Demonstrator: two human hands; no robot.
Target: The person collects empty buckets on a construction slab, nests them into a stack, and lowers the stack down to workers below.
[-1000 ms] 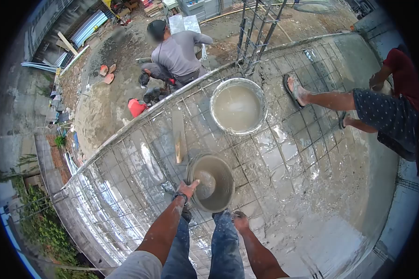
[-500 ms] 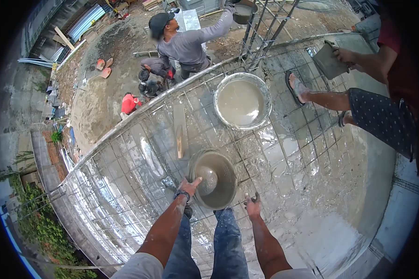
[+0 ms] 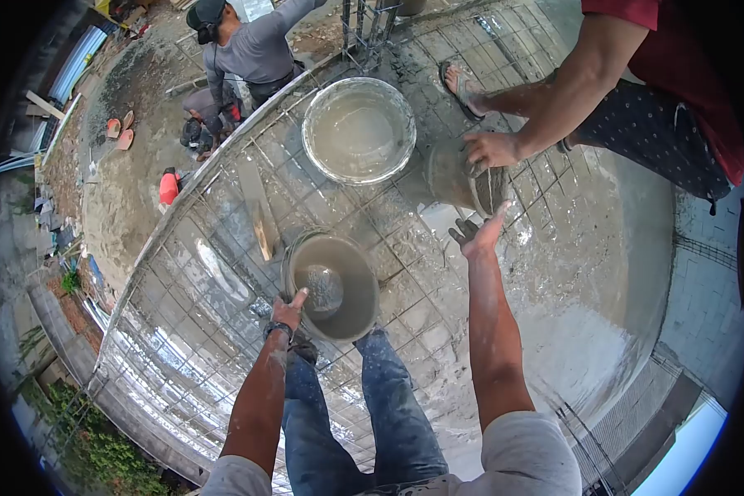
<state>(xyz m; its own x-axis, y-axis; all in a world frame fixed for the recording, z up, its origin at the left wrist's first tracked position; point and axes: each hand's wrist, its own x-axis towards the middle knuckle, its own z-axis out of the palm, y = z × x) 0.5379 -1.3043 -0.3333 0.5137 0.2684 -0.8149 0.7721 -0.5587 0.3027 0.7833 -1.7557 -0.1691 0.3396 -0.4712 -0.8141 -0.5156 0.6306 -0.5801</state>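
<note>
My left hand (image 3: 286,312) grips the rim of a grey, mortar-smeared bucket (image 3: 354,302), with the thumb over the edge. The bucket tilts toward me, and a little grey residue shows at its bottom. My right hand (image 3: 481,235) is stretched forward, palm up and fingers apart, just below a second mortar-coated bucket (image 3: 453,178). A co-worker's hand (image 3: 492,150) holds that second bucket at its rim. Whether my right fingertips touch it I cannot tell.
A large round tub (image 3: 307,140) of grey slurry stands beyond my bucket. A wooden board (image 3: 256,202) lies on the wet rebar grid (image 3: 422,314). Upright rebar (image 3: 368,25) rises at the slab edge. Below it, a person in a grey shirt (image 3: 256,45) stands near other people.
My right hand has reached forward and turned palm up. The co-worker has brought the second bucket down and closer to it. My left hand keeps hold of its bucket; the view has shifted right.
</note>
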